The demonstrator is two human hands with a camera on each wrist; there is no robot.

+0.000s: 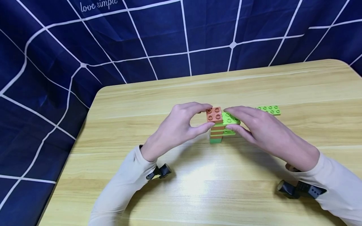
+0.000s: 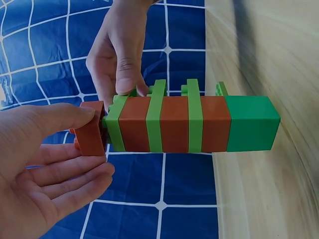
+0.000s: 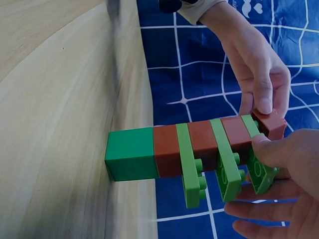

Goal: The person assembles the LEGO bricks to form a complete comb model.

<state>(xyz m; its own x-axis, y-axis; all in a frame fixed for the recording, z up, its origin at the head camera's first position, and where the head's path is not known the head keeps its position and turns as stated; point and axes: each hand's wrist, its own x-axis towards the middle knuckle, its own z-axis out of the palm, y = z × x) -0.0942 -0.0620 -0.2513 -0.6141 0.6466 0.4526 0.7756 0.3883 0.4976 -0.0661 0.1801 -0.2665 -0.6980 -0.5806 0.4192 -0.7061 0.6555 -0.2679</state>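
A tower of toy building bricks stands upright on the table, a dark green block [image 2: 251,123] at its base. Above it, orange-brown bricks [image 3: 202,137] alternate with light green plates [image 3: 187,164] that stick out to the right. My left hand [image 1: 179,124] pinches the topmost orange-brown brick [image 1: 214,115] between thumb and fingers. That brick sits slightly tilted on the uppermost light green plate [image 1: 229,118], a narrow gap showing in the left wrist view. At the overhanging end of this same plate, my right hand [image 1: 261,131] grips with thumb and fingers.
A separate light green plate [image 1: 272,110] lies on the wooden table [image 1: 141,116] behind the right hand, partly hidden by it. Beyond the table's back edge hangs a dark blue cloth [image 1: 209,34] with white lines.
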